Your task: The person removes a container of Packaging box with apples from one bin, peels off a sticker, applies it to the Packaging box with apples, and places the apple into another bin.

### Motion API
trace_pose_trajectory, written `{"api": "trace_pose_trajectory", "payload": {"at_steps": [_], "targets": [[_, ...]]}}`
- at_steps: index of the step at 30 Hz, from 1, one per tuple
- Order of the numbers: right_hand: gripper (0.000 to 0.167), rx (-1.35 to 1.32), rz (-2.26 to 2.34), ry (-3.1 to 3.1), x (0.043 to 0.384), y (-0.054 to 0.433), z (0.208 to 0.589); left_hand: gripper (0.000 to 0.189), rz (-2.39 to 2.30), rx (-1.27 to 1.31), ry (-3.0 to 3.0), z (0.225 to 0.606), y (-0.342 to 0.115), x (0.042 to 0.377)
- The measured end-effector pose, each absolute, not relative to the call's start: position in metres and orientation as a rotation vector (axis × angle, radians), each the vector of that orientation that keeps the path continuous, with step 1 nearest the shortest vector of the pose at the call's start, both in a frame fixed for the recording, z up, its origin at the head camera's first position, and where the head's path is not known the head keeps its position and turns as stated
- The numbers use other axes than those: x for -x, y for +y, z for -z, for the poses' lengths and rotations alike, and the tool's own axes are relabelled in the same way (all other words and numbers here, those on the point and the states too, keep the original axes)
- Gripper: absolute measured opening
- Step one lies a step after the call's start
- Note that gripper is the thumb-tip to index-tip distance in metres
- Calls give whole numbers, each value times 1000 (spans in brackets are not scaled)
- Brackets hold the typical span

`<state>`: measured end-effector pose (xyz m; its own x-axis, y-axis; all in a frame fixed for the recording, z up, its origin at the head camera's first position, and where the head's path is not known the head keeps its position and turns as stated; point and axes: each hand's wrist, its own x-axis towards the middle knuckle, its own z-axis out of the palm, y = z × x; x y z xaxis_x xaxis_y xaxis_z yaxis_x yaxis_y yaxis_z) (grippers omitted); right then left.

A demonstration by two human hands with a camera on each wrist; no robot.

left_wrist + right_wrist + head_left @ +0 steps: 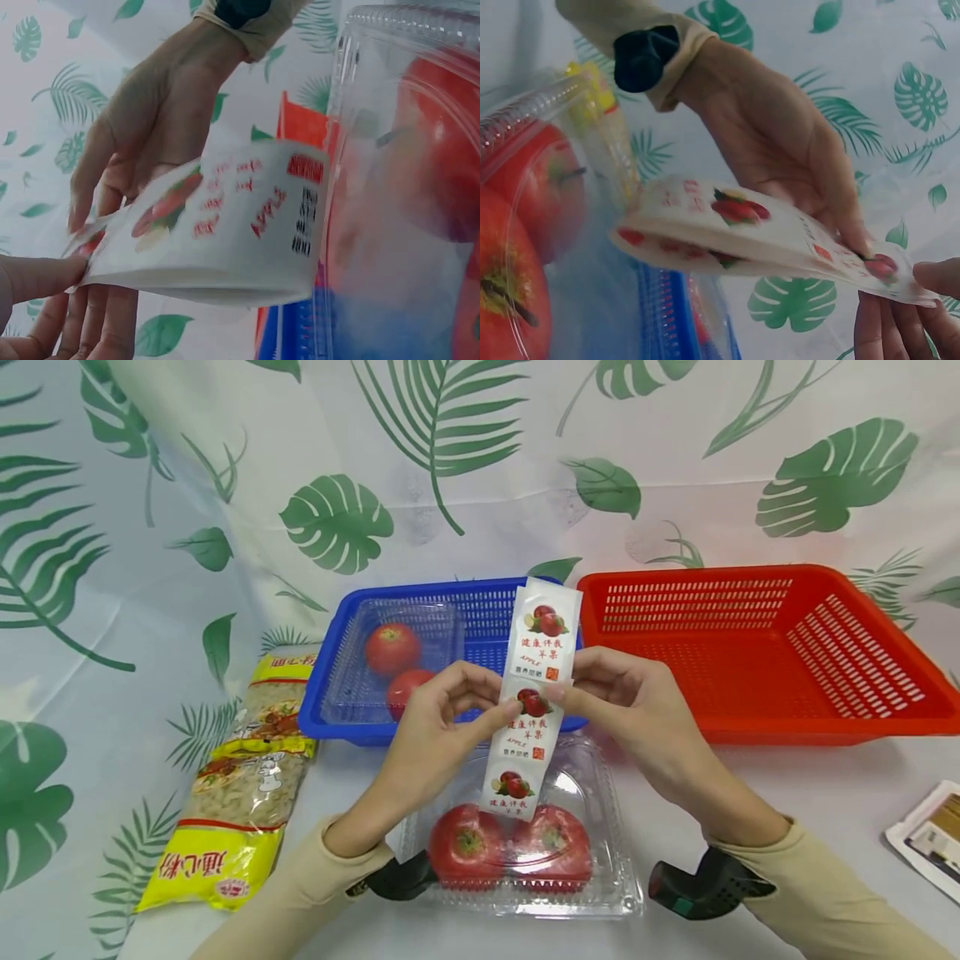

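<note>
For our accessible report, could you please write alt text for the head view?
A person's left hand and right hand pinch a white strip of apple stickers above a clear plastic clamshell holding two red apples. Behind stand a blue plastic basket and a red plastic basket; yellow plastic pasta packaging lies at left.

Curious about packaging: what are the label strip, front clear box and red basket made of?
Label strip: probably smooth paper, bending into a loop. Front clear box: likely glossy plastic, see-through with glints. Red basket: likely satin plastic, its walls evenly slotted.

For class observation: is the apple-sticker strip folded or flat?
Folded: the apple-sticker strip loops back on itself in the right wrist view.
</note>
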<state>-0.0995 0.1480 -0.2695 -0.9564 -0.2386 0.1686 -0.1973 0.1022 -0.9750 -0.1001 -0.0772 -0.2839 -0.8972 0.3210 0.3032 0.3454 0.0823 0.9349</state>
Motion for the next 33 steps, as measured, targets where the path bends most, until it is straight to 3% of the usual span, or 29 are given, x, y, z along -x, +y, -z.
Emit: {"api": "trace_pose_trajectory", "payload": {"at_steps": [9, 13, 19, 21, 25, 28, 33], "targets": [[25, 448, 2043, 2280, 100, 148, 273, 24, 2044, 714, -2325, 286, -80, 100], [34, 526, 2068, 2388, 99, 147, 273, 22, 2070, 714, -2311, 285, -81, 100], [49, 961, 1963, 2820, 99, 151, 266, 18, 2069, 703, -2324, 284, -84, 100], [37, 1187, 1795, 2910, 99, 154, 263, 18, 2061, 708, -2339, 284, -85, 99], [37, 1551, 1482, 2951, 97, 154, 259, 19, 2037, 743, -2351, 283, -84, 96], [37, 1678, 1407, 2899, 97, 151, 259, 18, 2036, 777, -2328, 282, -82, 93], [31, 1658, 1461, 2800, 96, 146, 263, 16, 2054, 826, -2266, 283, -82, 91]]}}
